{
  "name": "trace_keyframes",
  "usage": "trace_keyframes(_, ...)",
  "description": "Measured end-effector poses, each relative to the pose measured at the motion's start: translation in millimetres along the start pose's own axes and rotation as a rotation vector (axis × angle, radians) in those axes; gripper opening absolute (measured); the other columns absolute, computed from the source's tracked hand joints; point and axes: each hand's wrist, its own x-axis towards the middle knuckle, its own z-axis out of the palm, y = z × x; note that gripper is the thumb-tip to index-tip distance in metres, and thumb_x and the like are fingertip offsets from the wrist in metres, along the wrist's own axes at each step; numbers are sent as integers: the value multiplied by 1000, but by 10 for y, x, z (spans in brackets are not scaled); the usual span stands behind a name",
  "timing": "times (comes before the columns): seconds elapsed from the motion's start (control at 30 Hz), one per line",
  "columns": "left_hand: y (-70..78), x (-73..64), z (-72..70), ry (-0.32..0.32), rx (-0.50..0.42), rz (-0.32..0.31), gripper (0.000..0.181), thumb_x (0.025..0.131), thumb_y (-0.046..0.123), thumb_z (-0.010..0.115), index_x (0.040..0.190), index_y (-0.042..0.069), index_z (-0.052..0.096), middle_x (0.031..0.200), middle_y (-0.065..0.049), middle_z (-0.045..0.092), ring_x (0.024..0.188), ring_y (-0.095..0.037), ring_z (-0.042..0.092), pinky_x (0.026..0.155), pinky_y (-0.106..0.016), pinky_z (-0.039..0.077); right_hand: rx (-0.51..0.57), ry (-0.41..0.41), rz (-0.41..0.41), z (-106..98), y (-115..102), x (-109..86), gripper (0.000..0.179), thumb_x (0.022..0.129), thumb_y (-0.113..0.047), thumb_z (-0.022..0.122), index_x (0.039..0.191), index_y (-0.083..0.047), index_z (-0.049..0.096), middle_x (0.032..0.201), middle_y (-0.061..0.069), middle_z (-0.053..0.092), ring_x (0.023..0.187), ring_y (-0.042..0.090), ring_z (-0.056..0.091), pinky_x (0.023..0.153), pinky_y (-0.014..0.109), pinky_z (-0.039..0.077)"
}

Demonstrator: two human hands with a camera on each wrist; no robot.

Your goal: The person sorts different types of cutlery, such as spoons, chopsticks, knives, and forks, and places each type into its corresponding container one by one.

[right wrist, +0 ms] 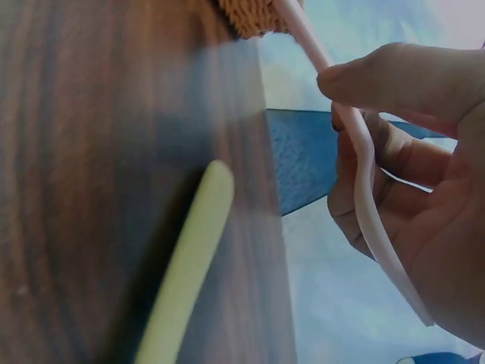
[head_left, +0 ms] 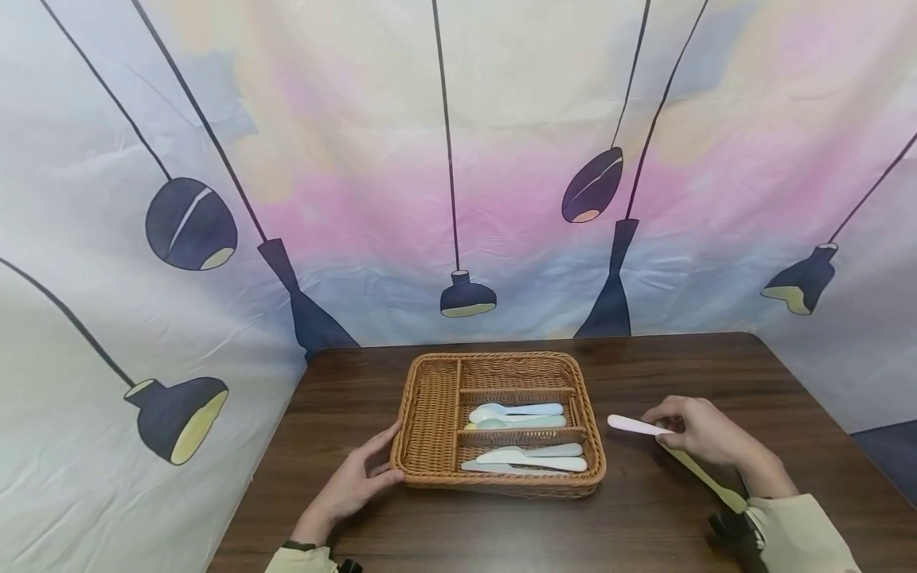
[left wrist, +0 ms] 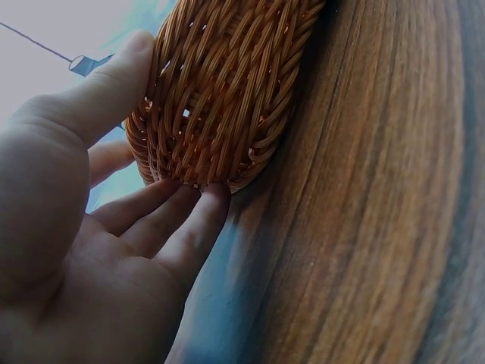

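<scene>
My left hand [head_left: 356,476] rests its fingertips and thumb against the front left corner of a brown woven cutlery basket [head_left: 427,414]. In the left wrist view its fingers [left wrist: 186,235] are fairly straight, touching the low part of the wicker wall. My right hand [head_left: 705,430] pinches a pale pink piece of cutlery [head_left: 630,425] between thumb and fingers, its handle pointing toward the basket. Edge-on in the right wrist view, it has a curved profile; I cannot tell whether it is a spoon or fork. Below that hand a yellow-green utensil [head_left: 705,475] lies on the table.
The basket has several compartments. Pale spoons [head_left: 516,411] lie in the middle right one, and white and grey knives [head_left: 533,458] in the front right one. The dark wooden table [head_left: 501,533] ends at a back edge by a printed cloth [head_left: 387,199].
</scene>
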Motion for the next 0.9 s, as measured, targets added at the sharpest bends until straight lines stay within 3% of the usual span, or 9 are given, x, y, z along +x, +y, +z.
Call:
trace_keyframes(0.3, 6, -3, 6, 7, -21, -5, 81, 87, 18, 73, 155, 16, 29, 160, -19, 20, 144, -40, 24, 105, -31, 48, -36, 186, -150, -35, -150, 136, 30, 77, 0, 77, 101, -17, 74, 79, -13, 58, 65, -2, 48, 51, 17, 43)
trace_keyframes(0.57, -29, -4, 1, -4, -21, 21, 80, 88, 17, 72, 155, 13, 28, 160, -21, 19, 143, -42, 24, 104, -31, 49, -5, 167, -213, -23, -304, 331, 27, 79, 0, 75, 101, -17, 74, 83, -9, 61, 63, -2, 46, 50, 17, 43)
trace_keyframes(0.9, -25, -2, 5, -1, -14, 9, 80, 88, 17, 72, 155, 14, 28, 160, -20, 19, 143, -42, 24, 104, -31, 49, 15, 151, -218, 28, -484, 549, 26, 80, -3, 76, 101, -18, 75, 84, -8, 62, 62, 1, 44, 50, 18, 41)
